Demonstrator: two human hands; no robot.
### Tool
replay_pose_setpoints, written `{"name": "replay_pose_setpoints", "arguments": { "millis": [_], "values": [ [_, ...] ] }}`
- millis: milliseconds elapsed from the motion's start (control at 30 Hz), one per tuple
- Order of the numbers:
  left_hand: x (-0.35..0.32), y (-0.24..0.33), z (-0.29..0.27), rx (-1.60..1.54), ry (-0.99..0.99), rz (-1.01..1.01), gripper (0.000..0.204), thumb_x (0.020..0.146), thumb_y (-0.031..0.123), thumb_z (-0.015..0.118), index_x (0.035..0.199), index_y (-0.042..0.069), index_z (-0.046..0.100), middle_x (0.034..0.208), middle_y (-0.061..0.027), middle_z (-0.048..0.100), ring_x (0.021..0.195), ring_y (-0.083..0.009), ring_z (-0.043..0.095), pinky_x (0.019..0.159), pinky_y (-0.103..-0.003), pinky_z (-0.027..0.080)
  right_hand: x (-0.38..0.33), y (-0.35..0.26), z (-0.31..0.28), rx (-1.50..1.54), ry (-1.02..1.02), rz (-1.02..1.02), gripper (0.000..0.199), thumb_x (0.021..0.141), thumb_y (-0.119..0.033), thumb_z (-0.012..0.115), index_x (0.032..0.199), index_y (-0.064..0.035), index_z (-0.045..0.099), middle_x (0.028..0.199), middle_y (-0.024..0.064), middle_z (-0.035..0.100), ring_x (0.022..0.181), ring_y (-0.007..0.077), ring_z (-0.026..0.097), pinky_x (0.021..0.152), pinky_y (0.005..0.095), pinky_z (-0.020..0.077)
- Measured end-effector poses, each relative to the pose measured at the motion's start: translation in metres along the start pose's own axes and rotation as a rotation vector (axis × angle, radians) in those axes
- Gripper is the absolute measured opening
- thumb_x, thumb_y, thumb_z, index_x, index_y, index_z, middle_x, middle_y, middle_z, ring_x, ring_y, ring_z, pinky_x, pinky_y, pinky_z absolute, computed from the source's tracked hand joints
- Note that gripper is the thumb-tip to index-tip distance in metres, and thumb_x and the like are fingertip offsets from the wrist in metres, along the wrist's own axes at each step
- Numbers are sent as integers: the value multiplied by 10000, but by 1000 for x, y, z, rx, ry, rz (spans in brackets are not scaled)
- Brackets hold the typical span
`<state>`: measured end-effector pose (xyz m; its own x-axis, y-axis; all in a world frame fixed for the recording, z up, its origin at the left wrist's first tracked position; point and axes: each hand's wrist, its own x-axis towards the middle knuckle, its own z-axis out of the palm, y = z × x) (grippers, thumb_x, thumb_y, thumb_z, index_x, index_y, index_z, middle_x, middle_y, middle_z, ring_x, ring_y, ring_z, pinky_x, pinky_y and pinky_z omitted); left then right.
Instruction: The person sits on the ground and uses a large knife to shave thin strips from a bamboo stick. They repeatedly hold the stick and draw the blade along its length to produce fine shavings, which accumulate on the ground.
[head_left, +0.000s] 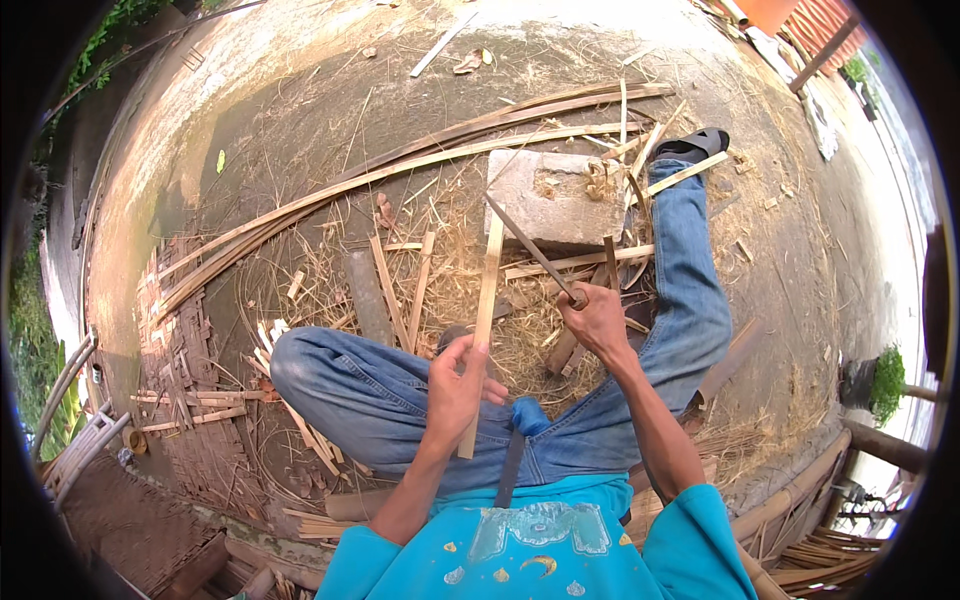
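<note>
My left hand (pixel 455 392) holds a pale flat bamboo strip (pixel 488 300) near its lower end, with the thumb along it and some fingers spread. The strip stands lengthwise before me, its far end by the concrete block (pixel 540 225). My right hand (pixel 596 322) is closed round the handle of a knife (pixel 530 243). Its long narrow blade slants away to the upper left, and the tip is close to the strip's far end. Whether blade and strip touch, I cannot tell. In my lap lies a blue-wrapped thing (pixel 530 413) with a dark flat strip (pixel 511 470) below it.
Long bamboo strips (pixel 400 165) lie in a curved bundle beyond the block. Shorter strips (pixel 420 290) and curled shavings (pixel 455 260) cover the ground between my bent legs. More split pieces (pixel 315 440) lie beside my left knee. A woven mat (pixel 190 370) spreads at the left.
</note>
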<state>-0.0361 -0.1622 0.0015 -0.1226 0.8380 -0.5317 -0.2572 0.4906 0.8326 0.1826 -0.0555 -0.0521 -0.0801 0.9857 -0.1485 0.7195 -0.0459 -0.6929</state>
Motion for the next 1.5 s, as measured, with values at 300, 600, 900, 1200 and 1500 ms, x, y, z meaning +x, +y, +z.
{"name": "replay_pose_setpoints", "arguments": {
  "millis": [300,600,900,1200,1500],
  "values": [
    [1,-2,3,-47,-66,75,243,1096,224,555,1154,-9,589,833,-32,567,474,-40,436,408,-182,368,-38,-15,20,-173,-113,-281,225,775,-280,784,831,-94,671,759,137,701,656,353,684,588,485,513],
    [-5,5,-3,-93,-109,12,239,1099,225,549,1146,-6,591,779,-15,560,475,-14,405,398,-176,310,17,21,21,-285,-10,-256,227,795,-299,773,812,-87,692,730,154,702,656,371,683,598,491,518],
    [-11,-6,-9,27,-98,-19,242,1098,216,545,1166,-11,598,767,-8,560,471,-18,410,397,-182,314,19,16,6,-294,18,-125,254,845,-336,745,859,-82,735,691,154,697,638,349,696,594,478,538],
    [1,-10,-6,105,-149,21,229,1100,211,539,1154,-1,607,763,1,550,478,-14,410,407,-184,315,41,29,-3,-411,-68,22,320,754,-314,788,924,-43,771,787,192,737,738,356,738,694,466,586],
    [-5,11,-23,218,-190,-21,218,1106,199,519,1151,3,604,753,5,551,465,-21,422,409,-182,339,71,80,-45,-220,165,372,416,856,-430,716,863,-15,756,872,261,735,836,432,730,747,508,572]
  ]
}}
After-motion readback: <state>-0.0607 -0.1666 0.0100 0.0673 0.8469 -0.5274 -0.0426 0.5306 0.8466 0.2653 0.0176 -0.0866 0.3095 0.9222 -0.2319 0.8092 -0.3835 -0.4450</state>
